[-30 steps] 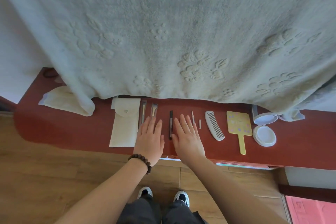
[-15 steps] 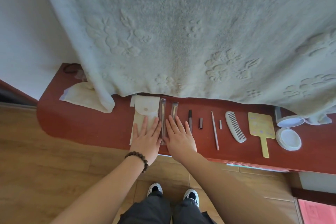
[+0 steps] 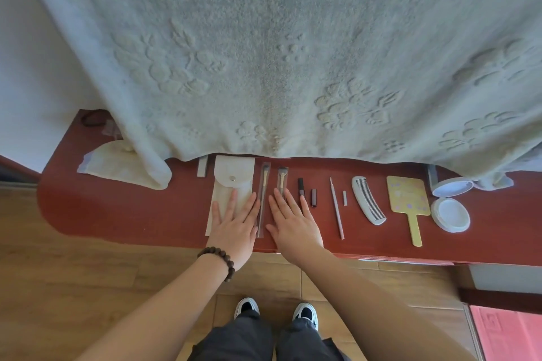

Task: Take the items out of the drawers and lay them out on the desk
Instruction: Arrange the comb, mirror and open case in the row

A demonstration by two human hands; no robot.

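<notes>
A row of items lies on the red desk [image 3: 132,211]. From left: a cream snap pouch [image 3: 233,182], two wrapped makeup brushes [image 3: 263,184] [image 3: 282,179], a dark tube [image 3: 301,187], a small dark cap [image 3: 314,197], a thin pink stick [image 3: 336,206], a white comb [image 3: 368,204], a yellow hand mirror [image 3: 407,196] and an open white compact [image 3: 450,212]. My left hand [image 3: 234,224] lies flat, fingers apart, on the pouch's lower part. My right hand [image 3: 293,221] lies flat beside it, covering the lower end of the second brush. Neither hand grips anything.
A large pale embossed blanket [image 3: 278,53] hangs over the back of the desk. A cream cloth [image 3: 108,163] and a dark hair tie [image 3: 92,119] sit at the left end. Wooden floor [image 3: 88,287] and my shoes are below; a pink sheet [image 3: 510,331] lies at the lower right.
Both hands have slid left along the desk, from the tube and stick area onto the pouch and brushes. The view has shifted left too.
</notes>
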